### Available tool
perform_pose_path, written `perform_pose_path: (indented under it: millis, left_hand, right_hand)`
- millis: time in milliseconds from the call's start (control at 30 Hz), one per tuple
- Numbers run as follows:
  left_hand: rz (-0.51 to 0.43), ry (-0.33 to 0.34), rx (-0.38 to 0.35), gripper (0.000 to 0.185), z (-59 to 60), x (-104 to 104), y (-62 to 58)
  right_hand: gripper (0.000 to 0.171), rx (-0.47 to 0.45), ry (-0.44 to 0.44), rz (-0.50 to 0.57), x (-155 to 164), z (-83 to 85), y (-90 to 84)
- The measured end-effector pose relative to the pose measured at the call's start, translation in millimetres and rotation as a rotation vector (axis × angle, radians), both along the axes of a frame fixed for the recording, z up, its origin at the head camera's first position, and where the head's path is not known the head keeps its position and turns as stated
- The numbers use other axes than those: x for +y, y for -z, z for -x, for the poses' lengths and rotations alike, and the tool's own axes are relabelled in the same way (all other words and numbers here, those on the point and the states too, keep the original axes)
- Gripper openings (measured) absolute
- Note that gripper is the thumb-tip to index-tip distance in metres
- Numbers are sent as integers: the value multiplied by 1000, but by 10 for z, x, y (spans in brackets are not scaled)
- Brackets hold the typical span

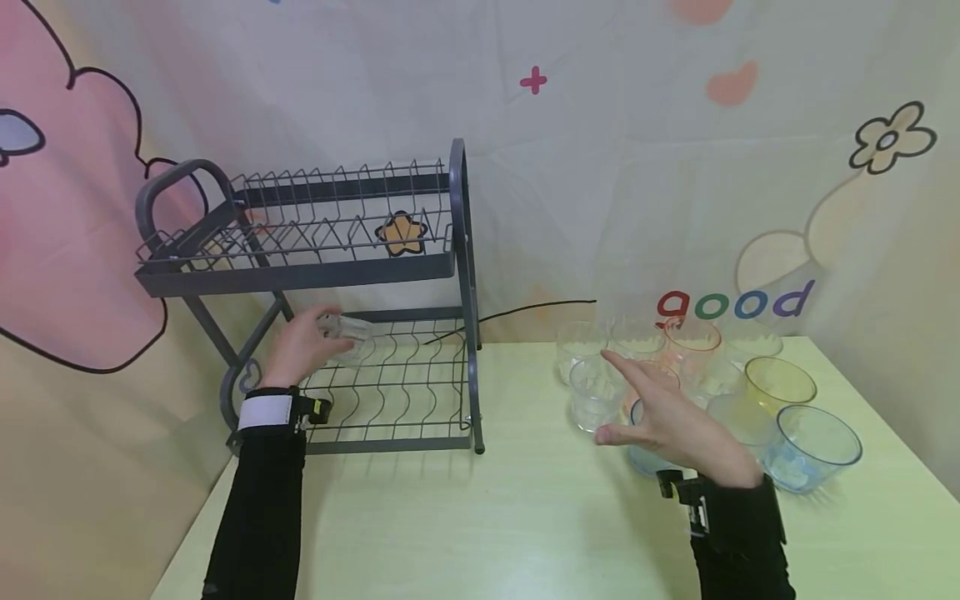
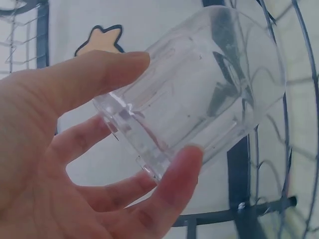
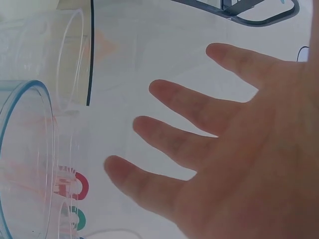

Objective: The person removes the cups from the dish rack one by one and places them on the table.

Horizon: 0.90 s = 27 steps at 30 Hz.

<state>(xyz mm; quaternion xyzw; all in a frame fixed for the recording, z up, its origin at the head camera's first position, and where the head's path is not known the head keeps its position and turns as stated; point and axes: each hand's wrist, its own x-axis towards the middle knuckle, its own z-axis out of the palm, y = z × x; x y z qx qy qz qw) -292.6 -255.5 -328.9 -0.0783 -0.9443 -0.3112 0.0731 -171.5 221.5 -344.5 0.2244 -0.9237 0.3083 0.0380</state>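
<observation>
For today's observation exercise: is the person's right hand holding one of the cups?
No, the right hand hovers with straight fingers above the clear plastic cups, gripping nothing.

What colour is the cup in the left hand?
Clear and colourless: the cup in the left hand shows best in the left wrist view.

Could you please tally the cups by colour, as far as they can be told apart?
Clear cups: at least 5, one of them gripped by the left hand; the overlap on the table may hide more.
Pink-rimmed cup: 1
Yellow cup: 1
Blue cups: 2
Total: at least 9
</observation>
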Motion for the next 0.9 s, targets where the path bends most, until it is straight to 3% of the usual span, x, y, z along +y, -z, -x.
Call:
perform_pose_path:
  millis: [133,300,567,800,900]
  left_hand:
    - [-73,-21,-26,60,-76,-5,97]
    - [-242,12,-70,61,-157,15,234]
    - [-475,42,-60,66,-305,47,476]
    - [-527,31,-89,70,-536,-46,513]
    - [-561,67,-81,68,-569,-23,517]
  right_hand:
    - [104,26,-7,-3,-5,13,30]
    - [102,30,-8,-4,3,29,43]
    - [100,26,-13,-23,-17,25,41]
    - [97,-14,-43,24,-92,-11,-6]
    - [96,-2,-42,31,-65,-2,-34]
